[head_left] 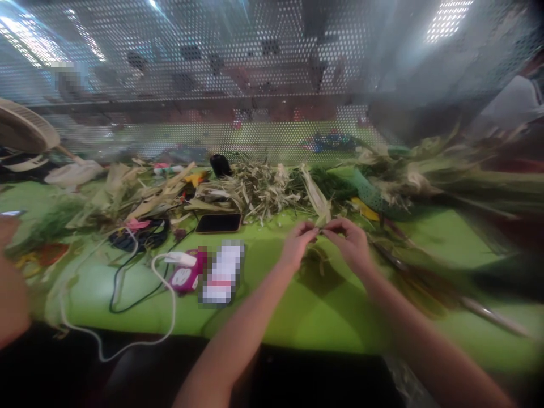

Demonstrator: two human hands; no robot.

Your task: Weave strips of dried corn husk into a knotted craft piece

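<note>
Both my hands meet over the green table (323, 306), fingertips pinched together. My left hand (296, 245) and my right hand (351, 242) each grip an end of a pale dried leaf strip (319, 211) that rises from between them towards the pile behind. The image is blurred, so the exact piece between the fingers is hard to make out. A heap of dried husks and leaves (255, 192) lies just beyond my hands.
A dark phone (219, 223) lies left of my hands, with a pink device (187, 276), white cable (165, 300) and black cable (136, 238) further left. A perforated screen (272, 79) backs the table. Another person's arm (11, 283) shows at far left. Long stalks (476, 187) lie right.
</note>
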